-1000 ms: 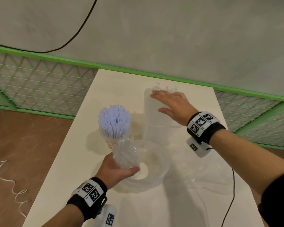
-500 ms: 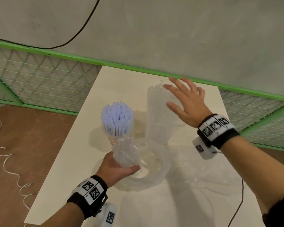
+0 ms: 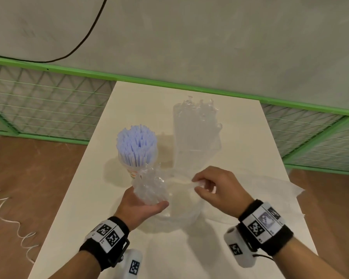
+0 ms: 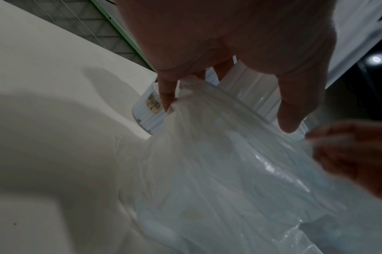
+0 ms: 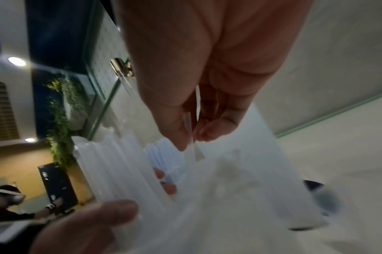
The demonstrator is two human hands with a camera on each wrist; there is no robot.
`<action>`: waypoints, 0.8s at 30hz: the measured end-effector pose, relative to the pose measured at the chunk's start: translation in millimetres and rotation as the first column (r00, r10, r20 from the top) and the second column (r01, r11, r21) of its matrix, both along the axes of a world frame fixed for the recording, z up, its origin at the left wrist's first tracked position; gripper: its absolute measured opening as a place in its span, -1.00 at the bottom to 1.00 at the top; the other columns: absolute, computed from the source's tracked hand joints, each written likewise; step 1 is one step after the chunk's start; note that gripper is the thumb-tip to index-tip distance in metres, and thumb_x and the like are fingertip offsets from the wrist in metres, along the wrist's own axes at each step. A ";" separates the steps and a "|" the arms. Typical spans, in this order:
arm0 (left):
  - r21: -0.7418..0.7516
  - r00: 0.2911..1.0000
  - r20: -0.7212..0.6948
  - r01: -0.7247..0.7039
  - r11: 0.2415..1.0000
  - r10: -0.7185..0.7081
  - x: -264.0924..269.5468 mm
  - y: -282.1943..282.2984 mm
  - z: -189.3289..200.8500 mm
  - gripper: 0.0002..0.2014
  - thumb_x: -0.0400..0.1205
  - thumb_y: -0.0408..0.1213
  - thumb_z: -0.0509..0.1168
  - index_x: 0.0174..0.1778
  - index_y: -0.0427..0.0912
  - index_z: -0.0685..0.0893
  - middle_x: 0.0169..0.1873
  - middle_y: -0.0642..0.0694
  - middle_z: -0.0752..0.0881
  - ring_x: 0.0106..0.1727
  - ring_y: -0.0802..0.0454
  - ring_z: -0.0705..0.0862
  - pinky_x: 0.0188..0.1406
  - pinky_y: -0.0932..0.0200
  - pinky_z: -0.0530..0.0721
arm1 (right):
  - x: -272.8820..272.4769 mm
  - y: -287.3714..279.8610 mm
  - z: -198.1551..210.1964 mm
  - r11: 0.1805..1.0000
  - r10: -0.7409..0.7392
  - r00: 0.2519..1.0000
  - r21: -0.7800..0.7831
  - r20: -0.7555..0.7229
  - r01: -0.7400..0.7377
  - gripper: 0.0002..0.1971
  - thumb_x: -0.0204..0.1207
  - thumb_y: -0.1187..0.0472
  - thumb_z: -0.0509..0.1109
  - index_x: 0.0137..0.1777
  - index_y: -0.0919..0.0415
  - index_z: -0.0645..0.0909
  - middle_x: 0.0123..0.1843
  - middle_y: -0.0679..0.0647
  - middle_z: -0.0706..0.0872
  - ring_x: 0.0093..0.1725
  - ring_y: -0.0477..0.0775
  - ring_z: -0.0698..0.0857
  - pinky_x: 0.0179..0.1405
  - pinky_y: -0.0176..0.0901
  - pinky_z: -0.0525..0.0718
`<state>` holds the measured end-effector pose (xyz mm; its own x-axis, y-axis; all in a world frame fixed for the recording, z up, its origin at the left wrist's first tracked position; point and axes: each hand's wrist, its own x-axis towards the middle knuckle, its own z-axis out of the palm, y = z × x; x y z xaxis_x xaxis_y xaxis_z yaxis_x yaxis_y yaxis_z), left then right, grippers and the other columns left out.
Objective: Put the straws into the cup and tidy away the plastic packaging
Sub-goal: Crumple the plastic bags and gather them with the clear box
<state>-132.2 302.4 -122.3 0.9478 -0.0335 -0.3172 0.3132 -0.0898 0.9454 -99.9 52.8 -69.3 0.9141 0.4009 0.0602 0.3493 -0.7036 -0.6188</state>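
Observation:
A bundle of pale blue straws (image 3: 137, 144) stands upright in a paper cup (image 3: 133, 172) left of centre on the table. Clear plastic packaging (image 3: 196, 137) rises in a tall crumpled sleeve behind my hands and spreads over the table (image 3: 85, 198). My left hand (image 3: 141, 206) grips a bunched end of the plastic (image 3: 149, 188) just in front of the cup; its fingers (image 4: 167, 92) curl over the plastic (image 4: 218, 154). My right hand (image 3: 214, 188) pinches a fold of the plastic (image 5: 194, 147) between thumb and fingertips, close to the left hand.
A flat sheet of the clear plastic (image 3: 270, 190) lies over the table's right side to its edge. A green-framed wire fence (image 3: 48, 109) runs behind the table below a grey wall. White cord (image 3: 6, 214) lies on the brown floor at left.
My right hand has come back from the top of the tall plastic sleeve toward me and now pinches the plastic beside the left hand. The left hand keeps its grip.

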 end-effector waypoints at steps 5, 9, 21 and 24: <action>0.010 0.999 0.037 0.013 1.000 -0.013 -1.1 -1.6 1.5 -0.60 0.31 -0.40 0.69 0.00 -0.03 0.78 -0.15 0.09 0.87 -0.08 0.20 0.82 -0.01 0.20 0.68 | -8.8 53.3 5.5 0.962 0.077 0.991 0.268 -0.111 -0.045 -0.83 0.52 0.23 0.43 0.10 0.06 0.64 0.22 -0.17 0.71 0.28 -0.16 0.64 0.20 -0.27 0.59; -0.036 0.997 0.065 0.032 0.999 -0.030 -0.8 -3.4 2.3 -0.50 0.31 -0.44 0.66 0.14 -0.02 0.78 0.03 0.00 0.86 0.13 0.04 0.81 0.21 -0.07 0.71 | -17.0 72.2 -5.2 0.906 0.086 0.945 0.420 -0.317 0.058 -0.50 0.41 0.36 0.33 0.33 0.00 0.41 0.33 -0.11 0.66 0.31 -0.14 0.63 0.30 -0.20 0.59; 0.005 0.989 0.138 0.045 0.999 -0.045 -0.7 -10.6 9.4 -0.59 0.40 -0.56 0.57 -0.03 0.05 0.78 -0.13 0.13 0.86 -0.09 0.23 0.82 -0.16 0.39 0.69 | -25.5 81.1 -23.1 0.871 -0.158 0.981 0.451 -0.116 0.193 -0.64 0.40 0.28 0.49 0.20 0.06 0.65 0.07 -0.15 0.76 0.14 -0.07 0.72 0.16 -0.23 0.63; 0.011 0.989 0.146 0.030 0.999 -0.031 2.0 -11.1 4.8 -0.65 0.41 -0.50 0.59 -0.05 0.05 0.79 -0.13 0.06 0.87 -0.08 0.15 0.82 -0.12 0.31 0.72 | -24.7 78.4 -22.5 0.854 -0.201 0.975 0.471 -0.096 0.223 -0.74 0.38 0.29 0.51 0.06 0.09 0.68 -0.02 -0.12 0.78 0.05 -0.04 0.74 0.11 -0.19 0.64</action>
<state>-130.2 291.3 -117.5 0.9826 -0.0608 -0.1756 0.1686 -0.1058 0.9800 -124.7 131.2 -91.7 0.9797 0.1292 0.1535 0.1915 -0.3736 -0.9076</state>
